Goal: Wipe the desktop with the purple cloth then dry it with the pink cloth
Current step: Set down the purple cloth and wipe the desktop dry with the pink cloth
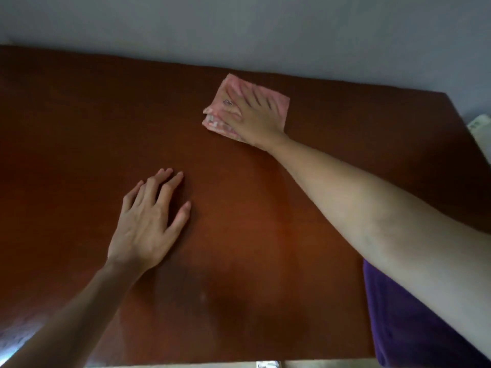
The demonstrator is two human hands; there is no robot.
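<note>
Pink cloth: folded into a rough square, it lies flat on the far part of the bench (79,128), near the back edge by the wall, under my right hand.
Right hand (252,116): my fingers are spread wide and straight, pressing down on the pink cloth (279,102); nothing is curled round it, so only the pressure of my palm keeps it with me.
Left hand (148,221): it rests on the bare wood near the middle, fingers loosely splayed, holding nothing; it braces me as I lean forward.
Purple cloth (398,328): it sits at the near right corner of the bench, partly under my right forearm and apart from the pink one.
Stage: judging by where the cloths lie, I take the wet wipe to be finished and the drying under way at the far side.
Surface: a faint paler sheen runs down the middle of the wood; I cannot tell whether it is damp or only reflected light.
Risk, cloth: with a flat palm and no grip, the folds could bunch or slide out if I push too fast.
Risk, reach: my right arm is stretched far, so uneven pressure could leave damp streaks.
Risk, forearm: it may drag the purple cloth off the edge.
</note>
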